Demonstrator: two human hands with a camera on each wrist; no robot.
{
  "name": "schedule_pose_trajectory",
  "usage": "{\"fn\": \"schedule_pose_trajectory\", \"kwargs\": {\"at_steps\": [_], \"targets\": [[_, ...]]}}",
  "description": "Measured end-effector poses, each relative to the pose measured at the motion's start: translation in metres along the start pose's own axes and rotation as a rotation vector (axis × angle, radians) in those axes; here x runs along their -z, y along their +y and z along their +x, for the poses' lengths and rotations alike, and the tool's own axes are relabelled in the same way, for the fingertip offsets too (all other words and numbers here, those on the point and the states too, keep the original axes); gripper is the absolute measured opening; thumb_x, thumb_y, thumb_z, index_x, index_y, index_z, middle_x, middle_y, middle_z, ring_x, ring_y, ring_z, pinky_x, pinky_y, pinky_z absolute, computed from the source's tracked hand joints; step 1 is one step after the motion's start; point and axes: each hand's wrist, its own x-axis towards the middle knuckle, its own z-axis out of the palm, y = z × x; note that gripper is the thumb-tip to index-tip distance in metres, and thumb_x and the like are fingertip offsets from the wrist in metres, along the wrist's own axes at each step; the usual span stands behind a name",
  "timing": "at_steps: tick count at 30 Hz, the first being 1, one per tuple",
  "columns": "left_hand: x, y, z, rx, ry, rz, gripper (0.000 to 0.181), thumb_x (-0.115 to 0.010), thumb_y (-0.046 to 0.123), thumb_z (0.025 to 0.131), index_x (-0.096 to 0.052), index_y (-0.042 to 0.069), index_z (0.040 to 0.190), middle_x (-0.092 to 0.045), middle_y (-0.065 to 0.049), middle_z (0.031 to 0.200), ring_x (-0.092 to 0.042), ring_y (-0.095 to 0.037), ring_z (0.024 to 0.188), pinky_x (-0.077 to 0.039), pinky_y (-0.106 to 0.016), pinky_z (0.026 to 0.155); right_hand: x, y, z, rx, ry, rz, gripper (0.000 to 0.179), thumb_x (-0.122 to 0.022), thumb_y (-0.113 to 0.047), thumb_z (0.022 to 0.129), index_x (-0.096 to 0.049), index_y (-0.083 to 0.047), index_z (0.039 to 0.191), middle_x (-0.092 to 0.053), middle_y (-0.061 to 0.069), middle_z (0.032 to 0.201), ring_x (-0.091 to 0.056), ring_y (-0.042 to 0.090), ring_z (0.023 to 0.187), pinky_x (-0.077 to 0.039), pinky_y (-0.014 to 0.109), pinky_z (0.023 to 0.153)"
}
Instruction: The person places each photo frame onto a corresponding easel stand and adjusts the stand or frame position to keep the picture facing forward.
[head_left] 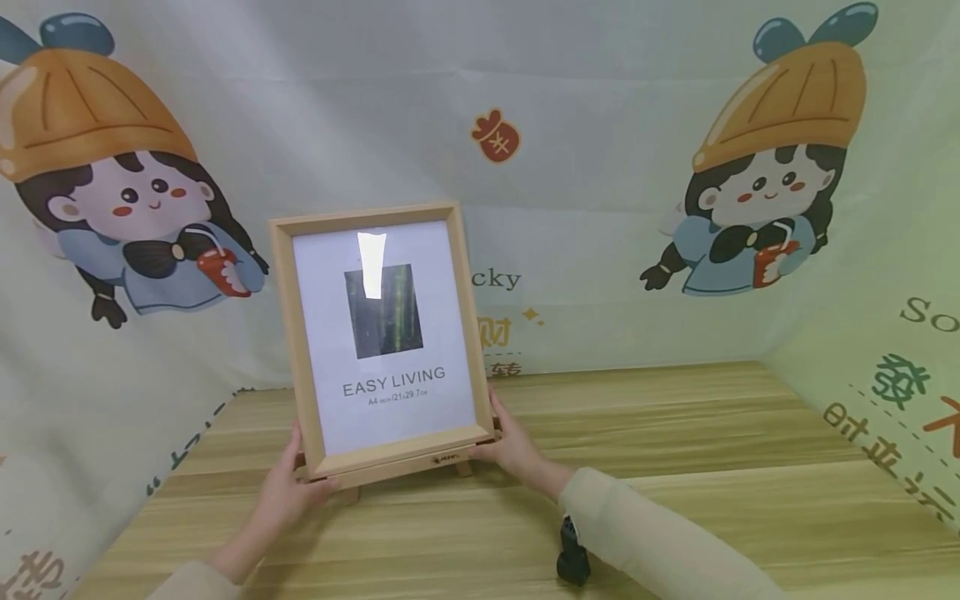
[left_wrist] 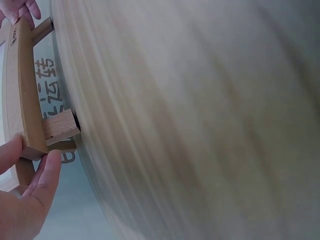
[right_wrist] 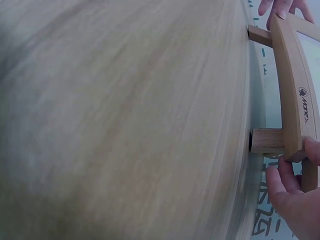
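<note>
A light-wood picture frame (head_left: 322,321) with a white "EASY LIVING" insert leans on the ledge (head_left: 397,468) of a small wooden tabletop easel. My left hand (head_left: 288,487) pinches the ledge's left end, thumb in front and fingers behind; the left wrist view shows this left hand (left_wrist: 27,205) close up, near an easel leg (left_wrist: 61,126). At the other end my right hand (head_left: 517,454) grips the ledge the same way. In the right wrist view the right hand (right_wrist: 295,205) has its fingers under the ledge corner, beside a leg (right_wrist: 268,139).
The wood-grain table (head_left: 645,433) spreads around the easel. Behind stands a printed cloth backdrop (head_left: 585,208) with cartoon figures, which also covers both sides. A small black object (head_left: 573,554) hangs by my right sleeve (head_left: 645,525).
</note>
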Motion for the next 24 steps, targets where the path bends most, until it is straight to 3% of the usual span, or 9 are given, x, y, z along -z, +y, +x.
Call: {"fn": "schedule_pose_trajectory", "kwargs": {"at_steps": [10, 15, 24], "targets": [[-0.001, -0.004, -0.002, -0.020, 0.023, 0.006, 0.109, -0.066, -0.010, 0.075, 0.014, 0.016, 0.145, -0.034, -0.039, 0.125, -0.058, -0.042, 0.096, -0.055, -0.028, 0.066, -0.001, 0.001, -0.001, -0.003, -0.017, 0.010, 0.103, -0.067, 0.012, 0.071, -0.004, -0.015, 0.148, -0.041, 0.030, 0.118, -0.058, 0.024, 0.086, -0.055, 0.032, 0.073], [-0.005, 0.000, -0.001, -0.027, 0.027, 0.010, 0.109, -0.066, -0.011, 0.074, 0.012, 0.015, 0.145, -0.035, -0.040, 0.125, -0.059, -0.042, 0.094, -0.056, -0.030, 0.066, 0.003, 0.002, -0.004, -0.010, -0.008, 0.000, 0.103, -0.068, 0.010, 0.071, -0.004, -0.014, 0.148, -0.041, 0.031, 0.120, -0.058, 0.027, 0.089, -0.055, 0.033, 0.075], [-0.011, 0.003, 0.002, -0.072, 0.034, 0.031, 0.109, -0.068, -0.012, 0.072, 0.008, 0.013, 0.146, -0.040, -0.039, 0.121, -0.058, -0.042, 0.096, -0.055, -0.027, 0.072, 0.011, 0.001, -0.009, 0.000, -0.016, -0.013, 0.102, -0.067, 0.008, 0.074, -0.001, -0.015, 0.148, -0.042, 0.030, 0.115, -0.057, 0.025, 0.086, -0.055, 0.037, 0.073]]}}
